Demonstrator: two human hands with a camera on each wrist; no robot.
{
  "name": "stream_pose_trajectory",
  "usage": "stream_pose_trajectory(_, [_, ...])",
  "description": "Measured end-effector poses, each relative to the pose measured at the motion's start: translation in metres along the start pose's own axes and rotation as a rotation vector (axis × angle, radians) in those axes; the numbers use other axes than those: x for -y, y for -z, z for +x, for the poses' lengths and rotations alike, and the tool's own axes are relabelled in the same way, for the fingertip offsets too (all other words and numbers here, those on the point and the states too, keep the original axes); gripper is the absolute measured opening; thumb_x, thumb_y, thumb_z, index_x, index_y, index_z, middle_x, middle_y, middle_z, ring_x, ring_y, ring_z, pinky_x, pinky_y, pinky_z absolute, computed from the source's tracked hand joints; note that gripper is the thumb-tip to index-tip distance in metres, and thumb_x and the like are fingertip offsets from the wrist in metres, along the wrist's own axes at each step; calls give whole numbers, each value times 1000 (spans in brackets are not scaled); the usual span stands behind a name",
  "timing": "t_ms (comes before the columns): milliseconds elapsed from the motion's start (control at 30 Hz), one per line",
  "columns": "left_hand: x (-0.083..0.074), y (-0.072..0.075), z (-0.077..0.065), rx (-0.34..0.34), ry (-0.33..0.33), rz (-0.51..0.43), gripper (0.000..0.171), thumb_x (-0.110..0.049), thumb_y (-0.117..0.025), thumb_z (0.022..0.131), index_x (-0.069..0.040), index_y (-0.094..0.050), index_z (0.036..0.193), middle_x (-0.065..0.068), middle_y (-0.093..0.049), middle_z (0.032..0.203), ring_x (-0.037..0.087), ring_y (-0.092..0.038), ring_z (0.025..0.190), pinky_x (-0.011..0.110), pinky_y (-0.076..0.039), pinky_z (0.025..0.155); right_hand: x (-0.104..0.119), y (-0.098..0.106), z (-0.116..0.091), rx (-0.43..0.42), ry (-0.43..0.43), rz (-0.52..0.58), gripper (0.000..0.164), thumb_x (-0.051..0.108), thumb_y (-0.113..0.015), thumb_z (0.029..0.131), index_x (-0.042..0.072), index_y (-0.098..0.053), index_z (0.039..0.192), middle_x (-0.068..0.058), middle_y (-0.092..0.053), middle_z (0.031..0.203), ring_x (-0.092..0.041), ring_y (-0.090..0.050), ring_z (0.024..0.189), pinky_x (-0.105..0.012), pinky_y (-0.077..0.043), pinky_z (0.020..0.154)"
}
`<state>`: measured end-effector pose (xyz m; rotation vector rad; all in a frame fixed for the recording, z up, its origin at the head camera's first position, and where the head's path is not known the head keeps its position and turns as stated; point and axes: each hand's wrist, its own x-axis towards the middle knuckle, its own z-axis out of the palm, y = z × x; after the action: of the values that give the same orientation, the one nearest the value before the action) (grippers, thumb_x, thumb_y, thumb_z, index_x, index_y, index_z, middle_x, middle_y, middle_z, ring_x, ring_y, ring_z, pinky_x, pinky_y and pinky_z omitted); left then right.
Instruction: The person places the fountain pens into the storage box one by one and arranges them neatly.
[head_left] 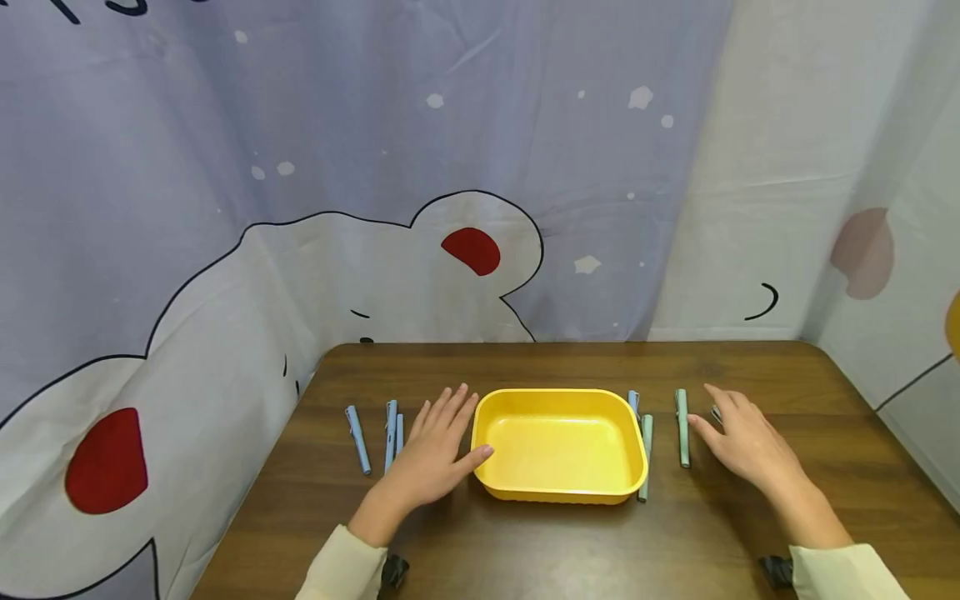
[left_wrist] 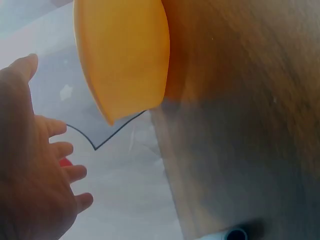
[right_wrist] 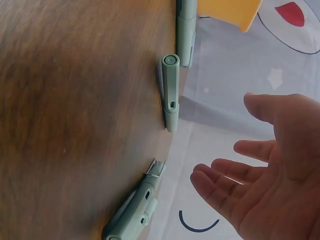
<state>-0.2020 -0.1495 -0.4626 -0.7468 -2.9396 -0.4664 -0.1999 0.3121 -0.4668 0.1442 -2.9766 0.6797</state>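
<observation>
A yellow tray (head_left: 559,495) sits mid-table. At its left side hovers my left hand (head_left: 431,454), fingers spread and thumb over the rim; the left wrist view shows nothing in its grasp. My right hand (head_left: 750,440) is held over the table to the right, its fingers relaxed and holding nothing. Just left of it lies a green pen (head_left: 682,427). Another pen (head_left: 717,414) is mostly hidden under that hand; the right wrist view shows green there (right_wrist: 132,212). Against the tray's right side lie a green pen (head_left: 646,467) and a partly hidden blue pen (head_left: 633,402).
Left of the left hand lie three blue pens: one set apart (head_left: 358,440), and a close pair with a longer-looking pen (head_left: 391,429) beside a partly covered pen (head_left: 400,429). A printed curtain (head_left: 585,183) hangs behind the wooden table (head_left: 555,554).
</observation>
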Motion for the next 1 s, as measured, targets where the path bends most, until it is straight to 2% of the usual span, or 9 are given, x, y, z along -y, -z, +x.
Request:
stream_pose_trajectory(167, [-4,-3,0,11,-1,23,87,-72,-34,99,-16,-16,164,4,-10,171,29,-6,157,59,-10,123,0,-2,1,14,-21,8,73,45,-53,104,-9,-34,151,-40,-37,144,-60,-37,130,-74,-36,98])
stream_pose_trajectory(467, [-11,-9,0,19,-4,13,85,-63,-46,100,-13,-19,163,3,-10,171,31,-9,157,59,-9,123,0,-6,6,43,-48,9,77,46,-58,101,-11,-36,149,-42,-40,141,-59,-43,125,-73,-39,96])
stream_pose_trajectory(1000, [-19,-17,1,56,-8,11,85,-64,-45,100,-15,-16,164,3,-6,171,33,-8,156,61,-10,122,0,-16,16,87,-79,-1,79,43,-65,97,-12,-37,147,-43,-41,139,-59,-45,124,-71,-42,95])
